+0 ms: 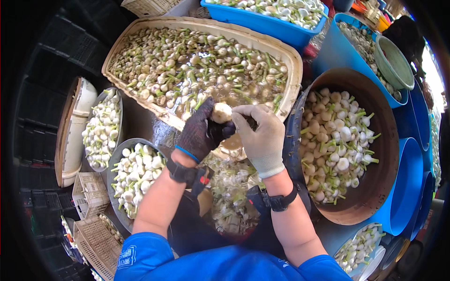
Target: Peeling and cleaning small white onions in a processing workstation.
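My left hand (204, 130), in a dark knit glove, is closed around a whitish garlic bulb (222, 112) in the middle of the view. My right hand (260, 131), in a pale glove, touches the bulb's right side with thumb and forefinger pinched together; whether it grips a bit of skin cannot be told. Just beyond both hands lies a large cream tub (297, 70) of brownish water, full of bulbs with short green stems. Pale peelings (233, 196) are heaped below my hands, between my legs.
At the right stands a big brown round tub (383, 140) of cleaner bulbs. Left are a grey basin (117, 154) and another basin (121, 123) of white bulbs, plus plastic crates (89, 196). Blue tubs (260, 21) stand behind and at the far right, where a dark figure is partly visible.
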`<state>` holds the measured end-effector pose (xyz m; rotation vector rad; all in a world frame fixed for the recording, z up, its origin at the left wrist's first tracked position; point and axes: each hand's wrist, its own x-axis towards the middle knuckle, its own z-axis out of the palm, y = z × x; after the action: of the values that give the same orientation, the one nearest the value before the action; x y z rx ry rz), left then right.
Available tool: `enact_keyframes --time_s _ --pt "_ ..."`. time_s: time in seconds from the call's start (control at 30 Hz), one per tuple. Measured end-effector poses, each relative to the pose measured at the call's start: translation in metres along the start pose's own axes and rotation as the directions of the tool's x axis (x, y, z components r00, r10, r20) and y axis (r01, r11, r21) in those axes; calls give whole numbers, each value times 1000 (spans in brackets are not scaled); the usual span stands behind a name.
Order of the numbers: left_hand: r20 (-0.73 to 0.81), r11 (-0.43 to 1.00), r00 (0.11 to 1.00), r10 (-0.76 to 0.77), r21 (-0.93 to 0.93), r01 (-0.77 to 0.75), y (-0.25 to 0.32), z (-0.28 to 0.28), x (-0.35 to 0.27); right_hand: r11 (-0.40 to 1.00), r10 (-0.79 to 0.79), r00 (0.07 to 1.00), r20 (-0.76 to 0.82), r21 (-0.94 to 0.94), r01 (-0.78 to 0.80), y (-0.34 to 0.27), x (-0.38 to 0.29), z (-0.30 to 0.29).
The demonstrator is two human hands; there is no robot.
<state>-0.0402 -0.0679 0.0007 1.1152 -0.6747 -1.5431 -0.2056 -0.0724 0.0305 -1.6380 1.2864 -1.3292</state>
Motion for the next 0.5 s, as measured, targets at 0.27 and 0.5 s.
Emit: enact_keyframes --time_s 0.27,0.5 --pt "-151 991 980 126 67 -117 -16 -6 -30 938 -215 976 30 -271 215 4 -9 30" --pt "-199 969 968 -153 -221 108 0 -33 -16 862 -197 971 133 -449 236 6 0 54"
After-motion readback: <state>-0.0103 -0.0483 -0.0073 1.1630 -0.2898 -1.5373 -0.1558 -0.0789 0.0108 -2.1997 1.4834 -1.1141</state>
